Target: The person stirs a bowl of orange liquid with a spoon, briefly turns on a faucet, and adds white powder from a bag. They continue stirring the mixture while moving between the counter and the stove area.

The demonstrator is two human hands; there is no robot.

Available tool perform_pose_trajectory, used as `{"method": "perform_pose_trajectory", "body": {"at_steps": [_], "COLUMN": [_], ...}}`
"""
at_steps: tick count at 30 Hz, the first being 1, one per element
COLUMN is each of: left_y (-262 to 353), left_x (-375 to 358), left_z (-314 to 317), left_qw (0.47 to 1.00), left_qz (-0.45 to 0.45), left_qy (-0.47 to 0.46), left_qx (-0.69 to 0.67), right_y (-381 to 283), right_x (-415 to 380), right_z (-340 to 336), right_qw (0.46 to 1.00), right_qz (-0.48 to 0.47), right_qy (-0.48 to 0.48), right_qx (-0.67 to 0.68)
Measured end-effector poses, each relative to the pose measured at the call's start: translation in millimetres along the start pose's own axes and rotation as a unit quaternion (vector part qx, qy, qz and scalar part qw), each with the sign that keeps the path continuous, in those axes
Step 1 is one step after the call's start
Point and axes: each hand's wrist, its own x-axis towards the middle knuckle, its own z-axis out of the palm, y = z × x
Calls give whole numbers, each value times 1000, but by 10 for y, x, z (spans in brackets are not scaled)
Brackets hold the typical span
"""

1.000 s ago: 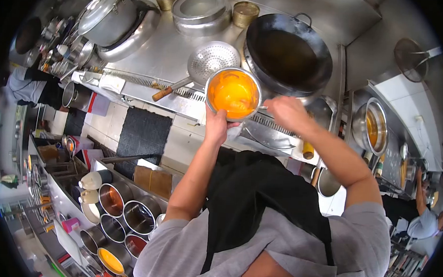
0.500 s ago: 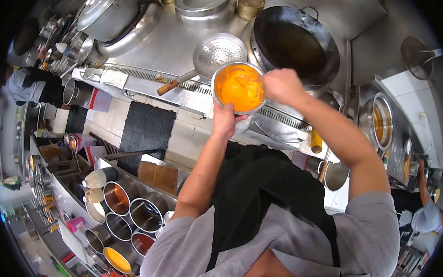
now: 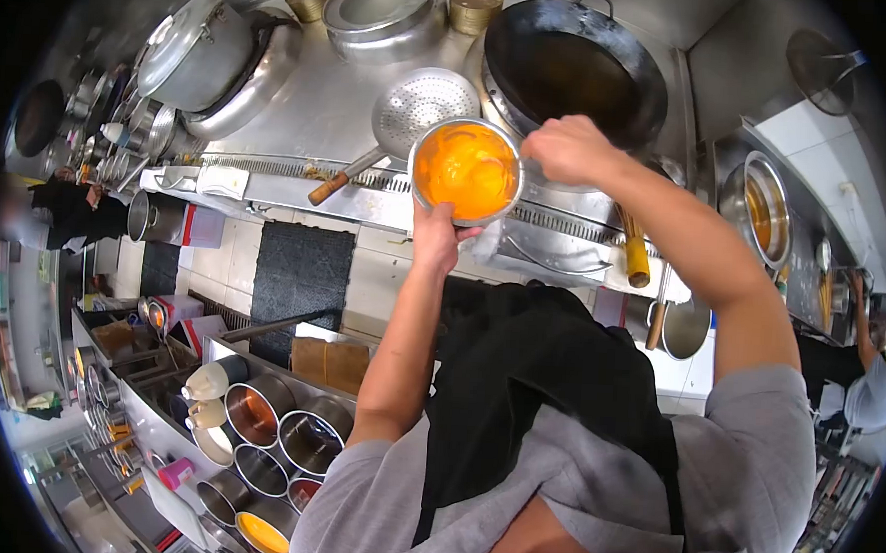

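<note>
A metal bowl (image 3: 417,187) holds a glossy orange mixture (image 3: 465,174), smeared up its inner wall. My left hand (image 3: 437,238) grips the bowl's near side, with the thumb on the rim and the other fingers underneath. At the bowl's right rim, my right hand (image 3: 570,150) is closed in a fist; what it holds, if anything, is hidden. Behind the bowl lies a perforated strainer (image 3: 424,107) with a wooden handle, on the steel counter (image 3: 322,105). A large black wok (image 3: 576,68) with dark liquid sits beyond my right hand.
A lidded pot (image 3: 196,58) stands at the back left. Several sauce pots, one with yellow contents (image 3: 262,534), fill the lower left. Wooden-handled tools (image 3: 635,257) lie near my right forearm. Co-workers stand at the far left (image 3: 61,211) and far right (image 3: 870,394).
The view has shifted slightly. My right fist has moved a little up relative to the bowl's rim, and the orange mixture's surface has changed shape. My left hand still grips the bowl.
</note>
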Motion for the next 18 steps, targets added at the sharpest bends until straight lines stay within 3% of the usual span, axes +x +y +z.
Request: {"method": "perform_pose_trajectory", "body": {"at_steps": [4,7,8,12,16,18], "left_y": [4,-14,-49,-54,-11,45], "left_x": [35,-7,-19,26,-6,4], "left_z": [9,-52,-7,46,-40,-38], "left_qw": [1000,1000,1000,1000,1000,1000], "left_qz": [-7,-19,-6,-16,17,4], "left_qy": [-11,0,0,-10,-4,-10], "left_qx": [1,4,17,14,15,28], "right_y": [-490,-112,-15,-448,-182,-23], "right_x": [-100,-172,-124,-134,-314,-280], "right_z": [87,69,9,184,77,-75], "right_qw": [1000,999,1000,996,997,994], "right_qz": [0,-35,-8,-14,-35,-34], "right_qy": [-5,26,12,86,60,97], "right_qx": [-10,15,14,-31,-32,-29]}}
